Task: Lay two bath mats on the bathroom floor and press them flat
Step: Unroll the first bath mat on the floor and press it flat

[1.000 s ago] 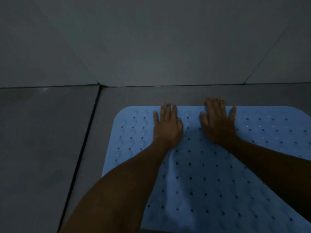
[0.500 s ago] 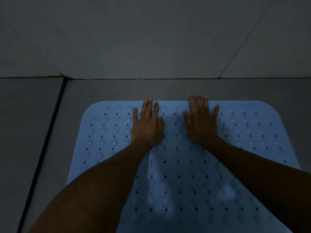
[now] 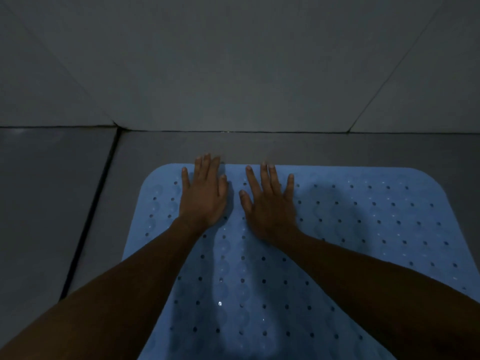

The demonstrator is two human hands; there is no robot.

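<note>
A light blue rubber bath mat point(image 3: 363, 229) with rows of small holes lies spread on the dark grey tiled floor. My left hand point(image 3: 204, 196) presses flat on the mat near its far left part, and its fingertips reach over the far edge onto the tile. My right hand point(image 3: 270, 203) lies flat beside it with fingers spread, fingertips at the far edge. Both forearms cross the near part of the mat and hide some of it. Only one mat is in view.
A grey tiled wall point(image 3: 233, 61) rises just beyond the mat, meeting the floor along a dark seam. A dark grout line point(image 3: 88, 222) runs down the floor left of the mat. The light is dim.
Both hands have slid farther toward the mat's far edge and closer together; the left fingertips now pass over the edge. The view has shifted sideways.
</note>
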